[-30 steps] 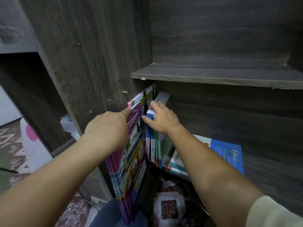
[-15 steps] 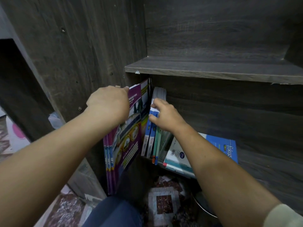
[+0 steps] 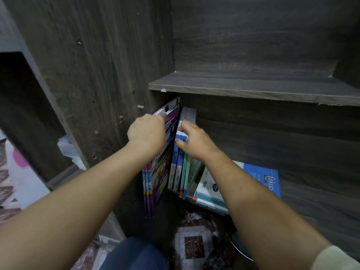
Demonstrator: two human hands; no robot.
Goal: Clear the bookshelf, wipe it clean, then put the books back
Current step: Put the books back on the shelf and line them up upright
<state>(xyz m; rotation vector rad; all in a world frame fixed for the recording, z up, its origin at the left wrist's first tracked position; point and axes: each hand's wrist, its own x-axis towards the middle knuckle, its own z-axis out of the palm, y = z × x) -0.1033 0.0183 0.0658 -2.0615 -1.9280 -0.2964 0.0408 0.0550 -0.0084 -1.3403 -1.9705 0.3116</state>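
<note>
Left hand (image 3: 146, 133) grips glossy purple books (image 3: 157, 182); right hand (image 3: 195, 142) pinches thin blue books (image 3: 176, 168).

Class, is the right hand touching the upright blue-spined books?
Touching: head view shows the right hand gripping the tops of the upright blue-spined books.

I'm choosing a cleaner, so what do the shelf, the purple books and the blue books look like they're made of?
The shelf looks like laminated board with a matte dark-grey woodgrain print; its pale, chipped front edge suggests a thin facing, not solid wood. The purple books are thin paperbacks with seemingly glossy printed covers. The blue books look like paperbacks with slim printed spines; finish unclear.
</note>
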